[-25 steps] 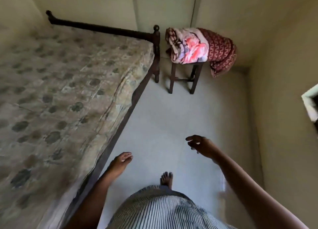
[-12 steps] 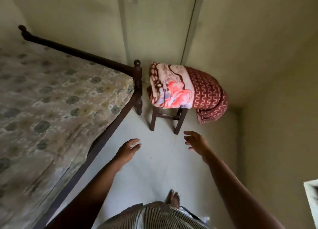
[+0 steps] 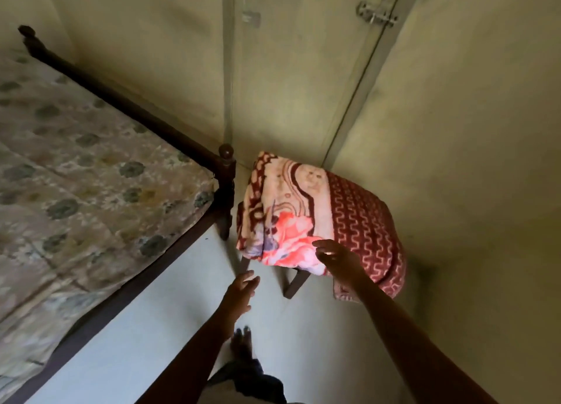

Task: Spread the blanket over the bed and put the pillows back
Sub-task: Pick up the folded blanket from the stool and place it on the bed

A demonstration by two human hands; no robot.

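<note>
Head view, only cam.

Folded plush blanket, cream-pink w/ orange-pink flower print and maroon wavy-line border [image 3: 303,209], sits centre-right of frame. It is heaped on a dark wooden stool [image 3: 295,283] just beside the corner post of the dark wooden bed [image 3: 226,175]. Fabric looks thick, soft and bulky, in several layers. Its right end droops past the stool edge toward the pale floor [image 3: 151,327].

Key relation: the bundle lies ahead of and above both grips, long axis approx left-right across the frame, from bedpost side down to lower right.

- Right grip [image 3: 337,258] is nearer, spread over the bundle's near edge at the flower patch. Fingers apart and relaxed, holding nothing. Contact w/ fabric: can't tell.
- Left grip [image 3: 239,291] is lower, over the floor below the bundle's near-left corner and apart from it. Fingers fairly straight, empty.

Judgement: pickup step, blanket not yet taken. Probably needs both grips, one per end, w/ the left moving up under the left corner. The drooping right end may drag or unfold.

The bed's faded flower-print mattress [image 3: 91,191] fills frame left, no blanket on it. No pillows in view. A bare foot [image 3: 241,343] is at bottom centre, and a closed door w/ metal latch [image 3: 376,16] is top right.
</note>
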